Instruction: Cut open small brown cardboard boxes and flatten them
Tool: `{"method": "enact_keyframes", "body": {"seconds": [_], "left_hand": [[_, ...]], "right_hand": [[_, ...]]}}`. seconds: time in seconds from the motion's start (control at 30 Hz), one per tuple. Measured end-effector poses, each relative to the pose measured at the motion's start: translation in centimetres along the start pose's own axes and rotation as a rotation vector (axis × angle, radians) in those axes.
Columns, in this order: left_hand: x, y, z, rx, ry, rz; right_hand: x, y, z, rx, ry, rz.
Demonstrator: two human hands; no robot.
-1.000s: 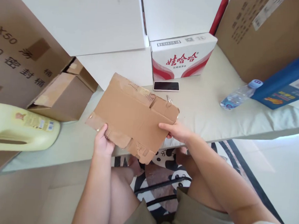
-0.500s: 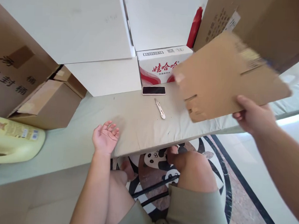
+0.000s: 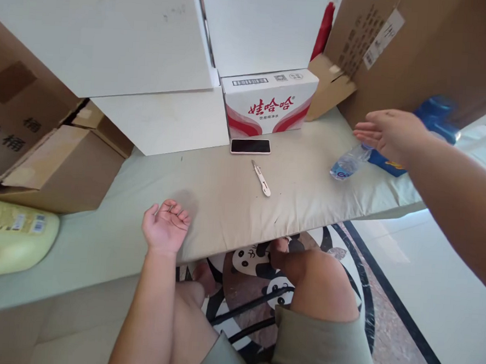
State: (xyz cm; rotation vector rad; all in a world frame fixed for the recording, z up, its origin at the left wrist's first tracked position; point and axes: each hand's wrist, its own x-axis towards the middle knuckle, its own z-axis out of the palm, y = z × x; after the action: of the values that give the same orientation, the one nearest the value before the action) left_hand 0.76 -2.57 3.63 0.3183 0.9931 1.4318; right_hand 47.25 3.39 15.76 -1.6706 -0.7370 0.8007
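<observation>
My left hand rests palm up on the beige mat, fingers loosely curled and holding nothing. Out to the right, my right hand hovers above the mat with flat, spread fingers and nothing in it, just over a plastic water bottle lying on its side. A small white utility knife lies in the middle of the mat. Behind it is a phone, face up. A corner of brown cardboard leans at the back right, between the white drink carton and a large brown box.
White panels stand at the back. Open brown boxes sit at the left, with a pale yellow jug lying in front of them. A blue package is behind my right hand. My knees are over a panda-print rug.
The flattened cardboard left both hands: my left hand let go first, my right hand swung it to the right and released it. My right hand now is open and bare.
</observation>
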Motion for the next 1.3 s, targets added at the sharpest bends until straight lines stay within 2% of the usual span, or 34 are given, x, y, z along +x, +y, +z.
{"method": "enact_keyframes", "body": {"seconds": [0.17,0.3,0.37,0.47,0.57,0.67,0.83,0.9,1.0,1.1,1.2,1.3], "left_hand": [[-0.1,0.1,-0.3,-0.115,-0.054,-0.007],[-0.7,0.4,-0.9,-0.224,-0.04,-0.024],[-1.0,0.8,-1.5,-0.28,-0.004,0.0],[-1.4,2.0,-2.8,-0.356,0.054,0.039],[-1.7,3.2,-4.5,-0.43,0.098,0.084],[-1.9,4.2,-5.8,-0.501,0.153,0.134],[-1.6,5.3,-6.6,-0.604,0.212,0.197],[-1.5,5.6,-6.8,-0.619,0.209,0.206],[-1.5,5.8,-7.0,-0.621,0.195,0.222],[-1.6,6.1,-7.3,-0.626,0.201,0.255],[-1.8,6.3,-7.8,-0.616,0.246,0.303],[-1.8,6.4,-8.7,-0.573,0.431,0.392]], "right_hand": [[-5.6,2.4,6.8,-0.128,-0.284,0.046],[-10.2,4.0,13.8,-0.296,-0.603,-0.001],[-12.4,4.4,17.9,-0.422,-0.756,-0.114],[-16.1,4.5,24.0,-0.607,-0.938,-0.372],[-20.2,4.0,29.7,-0.727,-1.074,-0.592],[-24.4,3.3,35.0,-0.738,-1.17,-0.75],[-30.5,1.9,43.5,-0.624,-1.26,-1.091],[-32.5,1.3,46.5,-0.687,-1.26,-1.126],[-34.8,0.3,49.8,-0.946,-1.131,-1.092],[-36.0,-0.2,51.2,-1.162,-0.983,-1.102],[-36.0,0.3,51.1,-1.205,-0.878,-1.093],[-34.3,1.7,49.8,-1.081,-0.844,-1.04]]}}
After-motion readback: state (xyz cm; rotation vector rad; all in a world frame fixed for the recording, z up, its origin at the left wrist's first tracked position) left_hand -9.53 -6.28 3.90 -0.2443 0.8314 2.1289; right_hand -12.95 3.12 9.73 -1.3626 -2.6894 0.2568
